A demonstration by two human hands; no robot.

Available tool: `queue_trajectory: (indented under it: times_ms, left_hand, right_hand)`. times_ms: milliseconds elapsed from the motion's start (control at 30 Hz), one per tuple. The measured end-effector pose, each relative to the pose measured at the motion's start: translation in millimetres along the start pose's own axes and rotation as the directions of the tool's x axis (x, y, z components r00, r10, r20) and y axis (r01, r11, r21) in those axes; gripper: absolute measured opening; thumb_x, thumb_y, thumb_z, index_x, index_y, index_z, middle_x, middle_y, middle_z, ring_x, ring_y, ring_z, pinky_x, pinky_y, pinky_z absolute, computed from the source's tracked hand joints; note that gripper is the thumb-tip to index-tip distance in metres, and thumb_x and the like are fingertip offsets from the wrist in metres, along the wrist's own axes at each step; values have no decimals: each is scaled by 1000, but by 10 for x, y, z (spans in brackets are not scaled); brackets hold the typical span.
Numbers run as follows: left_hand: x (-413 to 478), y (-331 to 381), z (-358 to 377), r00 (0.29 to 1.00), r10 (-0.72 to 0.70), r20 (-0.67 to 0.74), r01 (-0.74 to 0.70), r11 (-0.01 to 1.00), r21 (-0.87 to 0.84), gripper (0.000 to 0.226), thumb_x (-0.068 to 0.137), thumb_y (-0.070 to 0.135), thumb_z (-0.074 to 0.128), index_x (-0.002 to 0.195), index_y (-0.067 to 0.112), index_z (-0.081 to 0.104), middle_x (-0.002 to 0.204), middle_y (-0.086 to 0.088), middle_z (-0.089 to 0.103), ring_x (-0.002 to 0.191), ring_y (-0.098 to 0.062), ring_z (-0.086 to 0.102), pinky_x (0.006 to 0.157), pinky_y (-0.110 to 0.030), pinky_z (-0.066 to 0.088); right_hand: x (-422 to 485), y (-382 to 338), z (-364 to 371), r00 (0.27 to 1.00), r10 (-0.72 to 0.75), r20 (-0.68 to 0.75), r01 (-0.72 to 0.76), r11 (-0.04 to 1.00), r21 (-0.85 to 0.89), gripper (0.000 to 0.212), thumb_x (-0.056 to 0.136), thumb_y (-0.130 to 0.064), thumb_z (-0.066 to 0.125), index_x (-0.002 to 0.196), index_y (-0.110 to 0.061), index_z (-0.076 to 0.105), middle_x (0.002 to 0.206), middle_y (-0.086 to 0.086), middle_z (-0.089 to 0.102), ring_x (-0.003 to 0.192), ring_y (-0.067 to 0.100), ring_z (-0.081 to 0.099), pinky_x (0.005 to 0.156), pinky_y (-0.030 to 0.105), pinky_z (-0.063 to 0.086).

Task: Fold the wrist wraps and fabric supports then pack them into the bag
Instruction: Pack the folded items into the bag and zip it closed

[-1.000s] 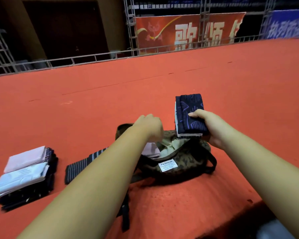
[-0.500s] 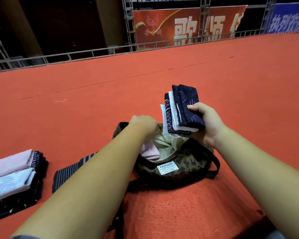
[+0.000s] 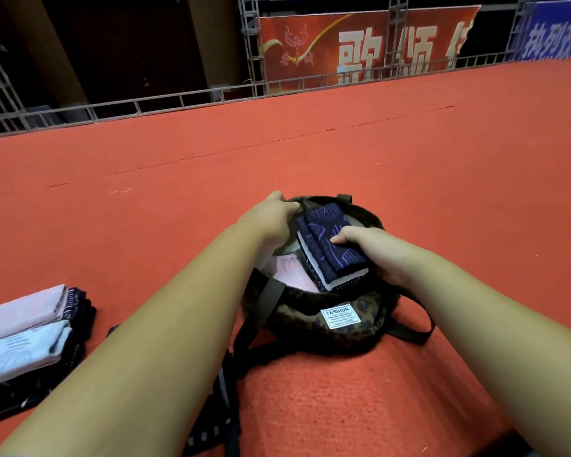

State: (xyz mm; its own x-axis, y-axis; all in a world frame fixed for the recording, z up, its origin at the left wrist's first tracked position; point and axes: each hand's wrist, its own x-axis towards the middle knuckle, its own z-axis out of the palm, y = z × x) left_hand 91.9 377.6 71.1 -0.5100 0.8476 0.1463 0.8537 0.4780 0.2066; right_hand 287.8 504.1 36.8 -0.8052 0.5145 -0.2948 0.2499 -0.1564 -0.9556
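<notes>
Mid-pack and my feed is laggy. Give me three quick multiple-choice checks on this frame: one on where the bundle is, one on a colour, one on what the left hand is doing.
1. Where is the navy bundle?
A. on a chair
B. in the mouth of the bag
C. on a shelf

2. What colour is the folded piece lying inside the bag?
A. green
B. yellow
C. pink

3. What is the left hand doing?
A. gripping the bag's rim
B. holding scissors
C. hanging at the person's side

Answers:
1 B: the right hand holds it in the opening.
2 C: pale pink shows beside the bundle.
3 A: its fingers curl over the far-left rim.
</notes>
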Motion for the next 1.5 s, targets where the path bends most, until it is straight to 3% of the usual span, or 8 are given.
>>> queue_trajectory:
  times_ms: [267,533,767,833,900,1033,1267,1500]
  left_hand:
    - [-52,173,-73,1000,-4,20,4,1000,-2,40,84,0,45,110,23,66,123,-4,43,110,-34,57,96,-50,53]
    - [-134,385,-202,998,-16,-62,22,995,94,57,88,8,51,136,38,59,129,-2,44,114,-32,51,90,-47,53]
    - [-416,737,35,926,333,-178,-199,832,518,24,86,20,67,110,24,70,124,-7,46,114,-32,43,78,-38,27]
    - [-451,829,159,896,440,-50,-351,775,526,26,91,15,66,114,24,72,121,-4,51,114,-30,48,76,-37,31]
    - [-459,886,256,938,336,81,-339,848,408,38,94,5,63,126,24,71,122,-4,53,117,-30,51,75,-39,40]
    - [-433,797,312,967,191,168,-221,958,182,46,89,5,58,125,28,74,122,-7,59,116,-35,59,91,-44,55]
    - [-543,478,346,981,82,174,-61,990,-126,48,88,9,63,130,30,72,130,3,67,118,-20,64,94,-27,47]
    - [-625,569,258,969,78,234,-82,997,6,26,91,19,61,113,24,73,112,-4,66,109,-30,64,86,-37,51]
  right_hand:
    - [120,79,106,989,133,-65,-145,960,-238,61,57,-50,78,109,-17,78,110,15,81,97,32,79,105,50,58]
    - [95,20,372,981,-27,-190,-136,599,-789,47,105,-52,43,92,-11,65,126,20,70,110,34,59,88,36,39]
    - [63,94,-146,807,-306,-506,-251,598,-761,47,92,-52,66,113,-9,64,131,21,66,119,41,63,88,40,50]
    - [45,158,-207,721,-232,-653,-398,633,-664,85,79,-60,83,137,-8,48,142,18,51,132,43,53,104,46,47]
    - [71,226,-243,744,-132,-655,-436,647,-626,95,78,-60,85,143,-6,43,145,19,51,135,41,53,104,44,48]
    - [165,335,-307,874,-150,-463,-299,585,-754,32,97,-26,60,119,-4,69,125,21,72,113,40,70,77,33,46]
    - [-67,-197,-275,805,-350,-479,-29,783,-622,30,82,-18,52,97,-1,72,109,26,74,103,44,67,77,36,43]
    - [-266,-372,-156,710,-456,-537,-9,757,-654,24,76,-9,46,92,-10,64,100,17,69,89,40,60,74,37,45]
